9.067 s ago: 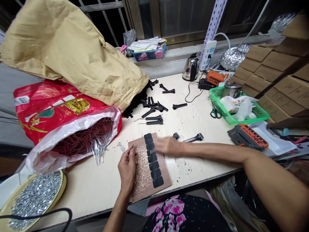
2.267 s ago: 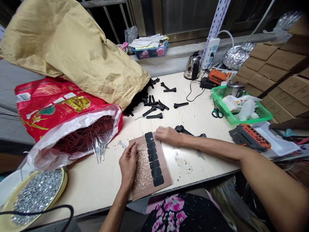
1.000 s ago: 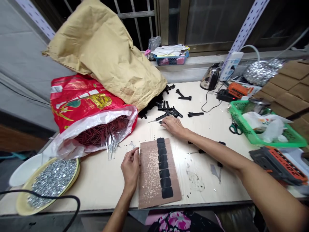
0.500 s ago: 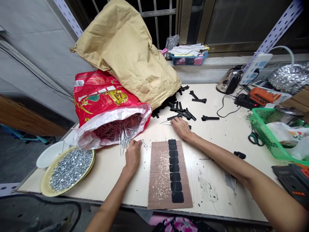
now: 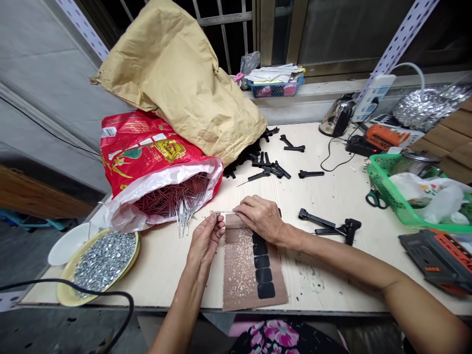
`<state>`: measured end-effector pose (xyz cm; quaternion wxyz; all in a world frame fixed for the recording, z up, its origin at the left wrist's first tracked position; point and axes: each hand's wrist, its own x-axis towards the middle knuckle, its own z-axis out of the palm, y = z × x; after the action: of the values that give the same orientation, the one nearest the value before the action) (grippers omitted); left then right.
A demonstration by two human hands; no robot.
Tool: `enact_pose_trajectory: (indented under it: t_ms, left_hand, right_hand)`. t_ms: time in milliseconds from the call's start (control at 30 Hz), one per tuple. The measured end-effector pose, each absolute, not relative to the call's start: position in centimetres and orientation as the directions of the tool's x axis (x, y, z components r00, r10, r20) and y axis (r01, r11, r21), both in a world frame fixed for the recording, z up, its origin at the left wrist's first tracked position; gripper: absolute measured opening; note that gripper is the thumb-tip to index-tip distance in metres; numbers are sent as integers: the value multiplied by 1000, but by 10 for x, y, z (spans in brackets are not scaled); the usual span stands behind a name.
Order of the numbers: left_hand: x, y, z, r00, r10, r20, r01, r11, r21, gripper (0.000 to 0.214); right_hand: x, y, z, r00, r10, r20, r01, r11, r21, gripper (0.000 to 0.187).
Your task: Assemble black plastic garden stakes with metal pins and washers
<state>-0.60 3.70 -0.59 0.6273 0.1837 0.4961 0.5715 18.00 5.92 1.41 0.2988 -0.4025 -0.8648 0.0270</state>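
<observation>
A thin silvery metal rod (image 5: pixel 226 212) now spans the gap between the two hands, just over the top edge of a flat brown board with pale specks (image 5: pixel 236 290). A moment ago they were apart: the right hand (image 5: pixel 263 219) was up at the loose black plastic pieces (image 5: pixel 283 170), and the left hand (image 5: pixel 206 236) was beside the shiny loose rods (image 5: pixel 182 214) poking from a red plastic bag with a white lining (image 5: pixel 129 147). They have come together over here, and the right one hides the upper part of a column of rounded black pads (image 5: pixel 264 275) lying on the board.

The left hand pinches the rod's left end between thumb and forefinger, the other fingers loosely curled. The right hand is bent over the rod's other end, knuckles up, gripping it with the fingertips; a small black end shows beyond it, and I can't make out the rest under the hand.

Further right, more black hammer-shaped pieces (image 5: pixel 312 218) lie near the forearm, which covered part of them before. Over to the left sits a yellow bowl (image 5: pixel 66 287) full of small silvery metal bits (image 5: pixel 105 260), a white bowl (image 5: pixel 61 248) just beside it. A tan paper sack (image 5: pixel 173 73) slumps against the bag
</observation>
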Motion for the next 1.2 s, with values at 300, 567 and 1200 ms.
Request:
enact_pose_trajectory:
  t_ms: [300, 567, 1200]
  left_hand:
    - [15, 33, 5, -135, 916, -377, -548, 248, 799, 29]
    - [24, 30, 7, -201, 945, -258, -425, 153, 892, 35]
    - [27, 30, -1, -136, 960, -245, -294, 197, 935, 33]
  right_hand:
    - [191, 54, 15, -515, 688, 512, 745, 654, -129, 21]
    - [195, 49, 17, -558, 628, 541, 762, 647, 35, 20]
    - [199, 42, 5, -463, 723, 512, 776, 610, -160, 29]
